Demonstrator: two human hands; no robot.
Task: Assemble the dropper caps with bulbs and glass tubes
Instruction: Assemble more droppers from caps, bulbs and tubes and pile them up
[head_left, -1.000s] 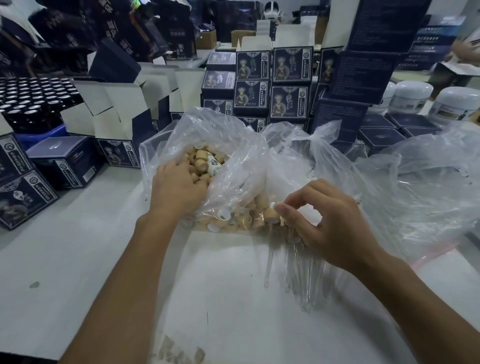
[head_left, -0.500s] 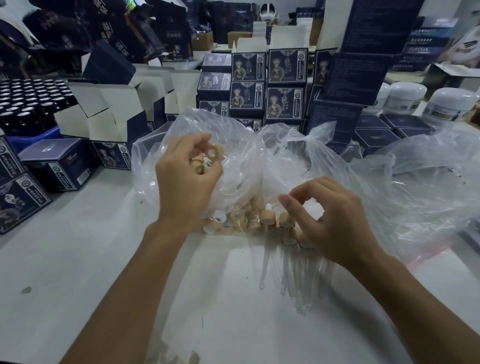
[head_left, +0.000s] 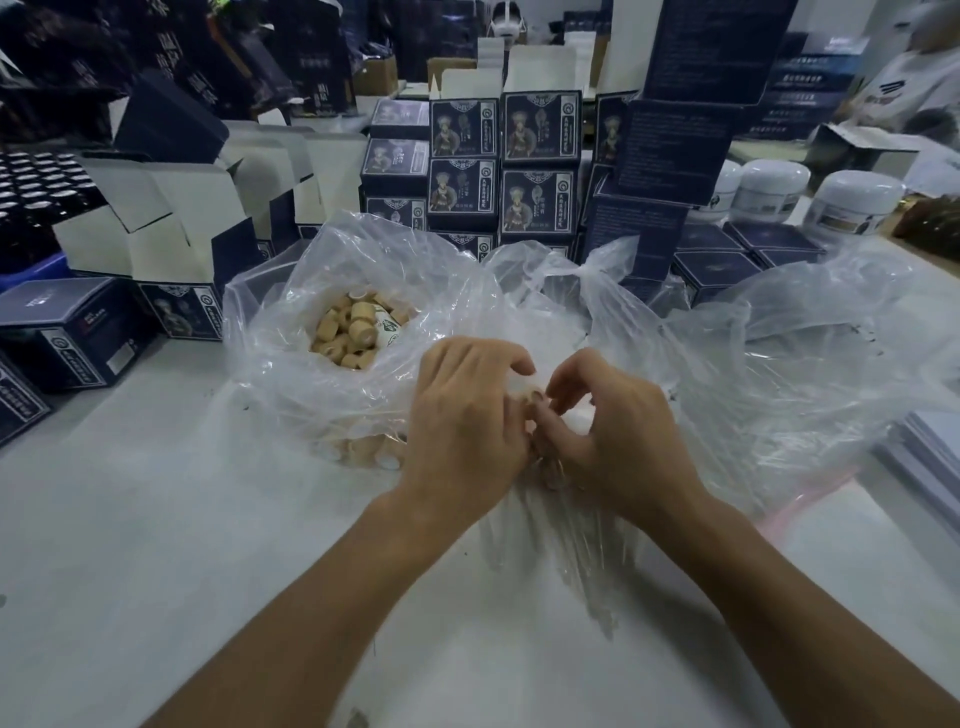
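Note:
A clear plastic bag (head_left: 270, 332) lies open on the white table, filled with several tan dropper caps (head_left: 353, 332). More caps (head_left: 363, 449) show through its lower side. My left hand (head_left: 462, 415) and my right hand (head_left: 618, 431) meet just right of the bag, fingers curled around one tan cap (head_left: 535, 399) pinched between them. Below my hands, glass tubes (head_left: 576, 561) lie under clear plastic, pointing toward me. The cap's bulb is hidden by my fingers.
Dark blue printed boxes (head_left: 537, 166) are stacked behind the bag, with open white-lined cartons (head_left: 171, 218) at left. White jars (head_left: 857, 200) stand at back right. A second crumpled clear bag (head_left: 805, 353) spreads to the right. A person in white sits at far right.
My left hand came out of the cap bag carrying a cap and moved right to meet my right hand. My right hand shifted slightly and now pinches the same cap.

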